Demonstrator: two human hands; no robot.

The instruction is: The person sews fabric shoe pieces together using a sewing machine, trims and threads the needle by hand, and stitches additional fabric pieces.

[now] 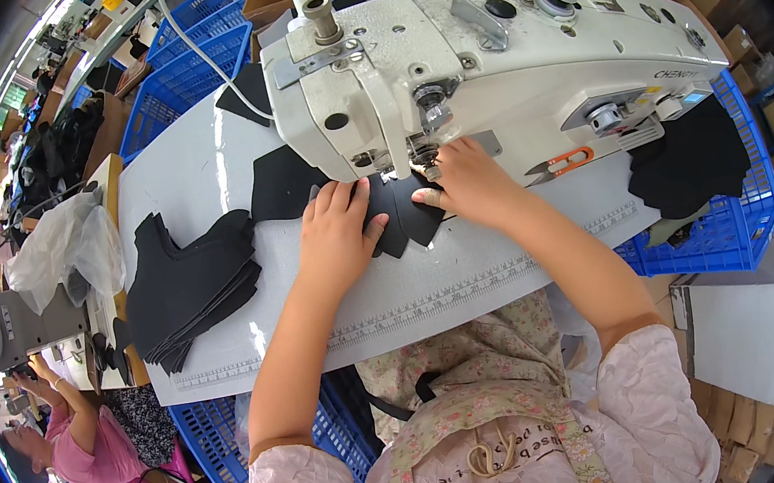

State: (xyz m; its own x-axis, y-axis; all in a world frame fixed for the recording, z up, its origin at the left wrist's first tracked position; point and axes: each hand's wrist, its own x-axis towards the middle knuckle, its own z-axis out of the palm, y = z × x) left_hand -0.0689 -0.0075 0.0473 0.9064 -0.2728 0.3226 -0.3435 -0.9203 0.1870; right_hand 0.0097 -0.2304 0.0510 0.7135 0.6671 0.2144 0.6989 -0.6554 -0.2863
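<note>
Black fabric pieces (391, 227) with a pointed, split lower edge lie under the needle area of a white sewing machine (517, 45). On their left side rests my left hand (338, 228), fingers flat and thumb spread away. My right hand (466, 180) lies on the right side, close to the presser foot (426, 161). Its thumb touches the fabric and its fingers stretch out beside the machine head, partly hidden. Another black fabric piece (285, 184) lies just past my left hand. Orange-handled snips (572, 160) lie on the machine bed to the right.
A stack of cut black pieces (191, 283) lies left on the grey table (255, 338), which has a ruler strip along its front. More black pieces (693, 159) lie over a blue crate (747, 219) at right. A person in pink (95, 442) works at another machine, far left.
</note>
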